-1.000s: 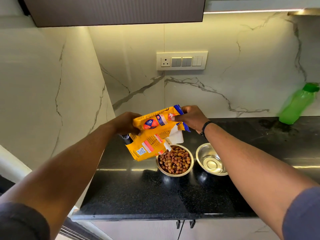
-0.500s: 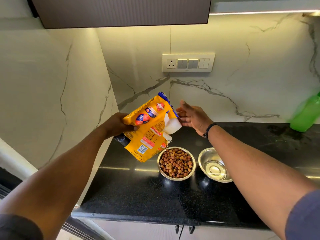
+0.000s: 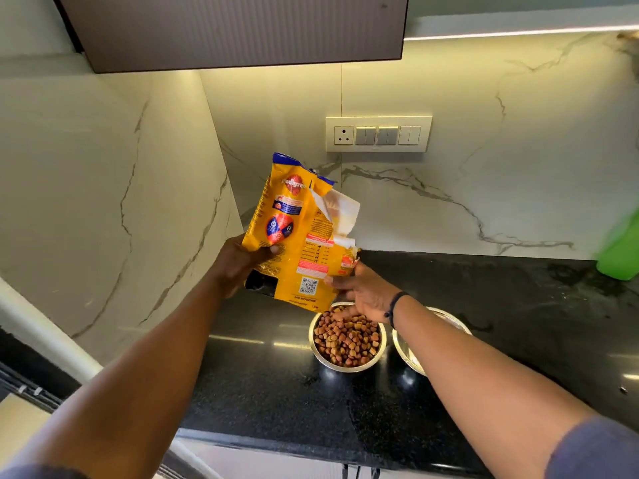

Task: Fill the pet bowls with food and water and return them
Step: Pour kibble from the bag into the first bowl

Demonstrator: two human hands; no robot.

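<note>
A black, glossy stone counter (image 3: 262, 385) runs from the left corner off to the right; it is speckled, with streaks of light on it and smears toward the far right; white marble walls with grey veins stand behind it and to its left; a cream switch panel (image 3: 378, 134) is set into the far wall, and a dark cabinet (image 3: 235, 29) hangs overhead with a light strip to its right; at the right edge a blurred green bottle (image 3: 620, 252) stands at the far side of the counter; the left hand (image 3: 242, 262) grips the lower left side of a yellow pet food bag (image 3: 295, 233), fingers curled round it, holding it upright above the counter with its torn top turned up; the right hand (image 3: 363, 293) touches the bag's lower right corner with loosely extended fingers, above a steel bowl (image 3: 347, 337) full of brown kibble; a second steel bowl (image 3: 411, 347) sits just to the right, mostly hidden by the right forearm; its contents cannot be told
</note>
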